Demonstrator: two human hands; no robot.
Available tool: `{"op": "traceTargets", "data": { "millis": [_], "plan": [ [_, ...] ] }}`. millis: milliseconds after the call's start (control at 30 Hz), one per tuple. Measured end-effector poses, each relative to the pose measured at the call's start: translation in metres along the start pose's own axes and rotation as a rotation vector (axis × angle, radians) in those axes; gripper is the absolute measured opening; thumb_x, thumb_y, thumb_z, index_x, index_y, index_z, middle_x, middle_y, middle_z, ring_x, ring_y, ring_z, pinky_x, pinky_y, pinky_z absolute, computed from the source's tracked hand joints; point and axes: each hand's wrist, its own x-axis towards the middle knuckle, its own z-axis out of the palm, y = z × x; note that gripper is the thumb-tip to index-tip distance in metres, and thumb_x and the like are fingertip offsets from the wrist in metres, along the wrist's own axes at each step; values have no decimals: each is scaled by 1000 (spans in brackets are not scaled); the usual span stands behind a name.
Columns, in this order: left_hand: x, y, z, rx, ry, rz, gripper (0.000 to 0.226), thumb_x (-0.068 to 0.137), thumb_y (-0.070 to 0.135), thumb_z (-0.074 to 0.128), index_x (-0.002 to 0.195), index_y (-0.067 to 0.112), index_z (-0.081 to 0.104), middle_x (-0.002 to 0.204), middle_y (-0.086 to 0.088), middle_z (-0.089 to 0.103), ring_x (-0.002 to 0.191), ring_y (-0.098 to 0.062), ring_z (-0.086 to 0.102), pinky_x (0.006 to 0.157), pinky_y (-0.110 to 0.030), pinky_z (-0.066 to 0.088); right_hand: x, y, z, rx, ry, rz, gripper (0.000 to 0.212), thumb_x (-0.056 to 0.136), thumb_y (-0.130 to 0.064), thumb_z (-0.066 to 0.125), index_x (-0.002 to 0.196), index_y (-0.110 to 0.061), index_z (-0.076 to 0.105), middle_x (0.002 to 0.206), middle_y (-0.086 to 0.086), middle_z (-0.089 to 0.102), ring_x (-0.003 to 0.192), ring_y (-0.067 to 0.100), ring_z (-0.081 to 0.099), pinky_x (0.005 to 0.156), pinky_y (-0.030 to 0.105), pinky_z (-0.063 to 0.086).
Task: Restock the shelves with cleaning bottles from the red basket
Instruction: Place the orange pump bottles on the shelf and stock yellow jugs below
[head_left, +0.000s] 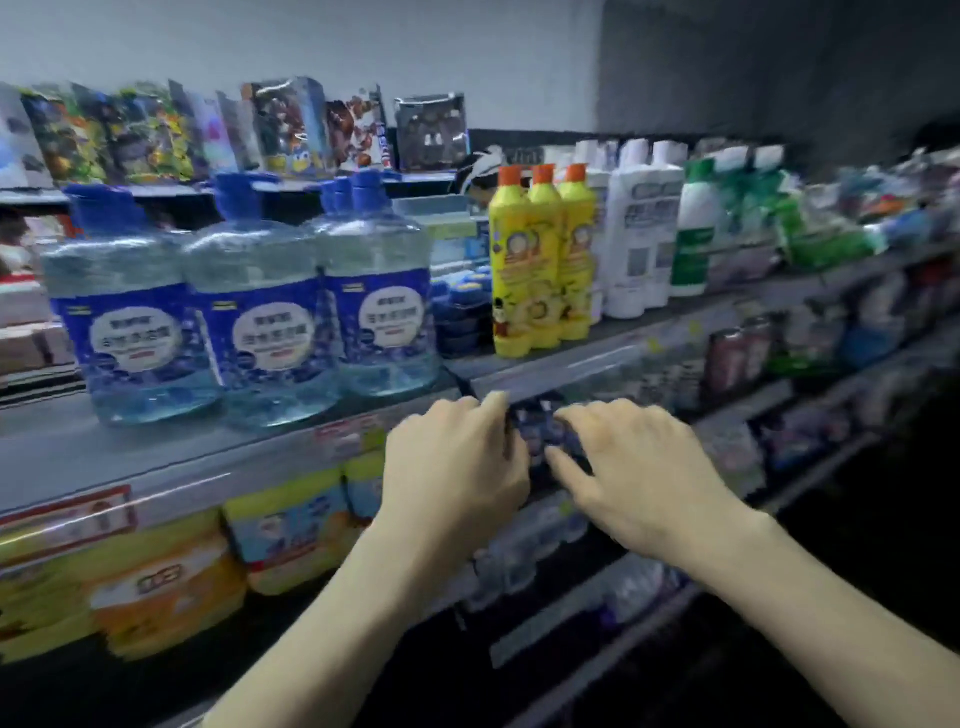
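On the upper shelf (78, 457), three clear jugs (260, 322) of blue liquid, blue-capped, then three yellow bottles (543, 260) with orange caps. Just under the shelf edge, left hand (457, 457) with grip curled round the left side of a dark, blue-labelled, blurred bottle (540, 431). Right hand (634, 467) touching its right side, fingers spread, grip impossible to tell.

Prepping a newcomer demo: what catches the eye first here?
Three big clear jugs of blue liquid stand upper left on a grey shelf, with three yellow bottles with orange caps to their right. Mid-frame, the left hand and right hand meet at a blurred dark blue item just under that shelf.
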Motion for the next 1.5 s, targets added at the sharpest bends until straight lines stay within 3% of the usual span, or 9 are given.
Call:
{"op": "traceTargets", "data": {
  "millis": [333,433,600,700,833,900,1167,1367,1500],
  "plan": [
    [12,192,183,-184,-447,268,24,97,38,51,108,20,63,101,0,70,98,-31,69,66,-33,38,-129,189,99,-26,-257,526,50,104,-59,37,133,-25,60,126,-3,69,121,24,61,101,42,47],
    [17,248,217,-233,-503,381,23,98,37,50,108,21,63,102,-1,71,98,-30,70,68,-33,42,-158,225,117,-53,-305,639,49,104,-58,38,134,-26,60,127,-2,69,121,25,62,101,43,47],
    [24,325,266,-305,-604,517,35,101,41,52,129,23,64,117,-2,71,109,-28,70,84,-38,54,-201,277,147,-53,-361,831,47,103,-57,39,130,-26,62,125,-2,70,119,25,64,98,41,48],
    [22,359,296,-319,-660,604,36,102,41,51,130,23,64,119,-1,71,110,-28,70,85,-37,53,-229,301,168,-57,-407,957,51,98,-58,34,119,-24,66,118,2,72,112,29,67,93,42,51],
    [14,403,335,-327,-754,693,36,101,42,52,128,23,64,115,0,72,107,-29,71,86,-37,56,-272,326,195,-29,-515,1103,51,102,-57,37,128,-21,62,120,4,71,114,30,65,92,41,49],
    [7,424,351,-332,-804,735,35,101,41,52,128,23,65,114,0,73,106,-29,71,83,-36,53,-290,338,207,-18,-545,1137,47,103,-57,39,123,-21,63,121,4,71,114,29,65,93,42,49],
    [-19,519,426,-235,-985,841,36,102,39,53,130,20,64,116,-2,72,107,-30,70,87,-39,51,-345,425,263,114,-614,1214,49,103,-54,43,135,-20,61,133,3,67,123,27,61,100,40,48],
    [-36,600,475,-176,-1101,775,33,99,35,54,125,18,65,117,-5,71,108,-31,69,90,-40,52,-378,501,305,192,-687,1178,54,102,-53,42,138,-17,59,134,7,67,122,30,60,103,42,47],
    [-47,638,504,-138,-1170,722,26,97,33,55,115,17,64,116,-8,71,109,-35,68,80,-38,42,-396,540,333,249,-762,1160,56,100,-52,43,137,-14,59,134,12,67,123,33,61,100,41,47]
  ]
}}
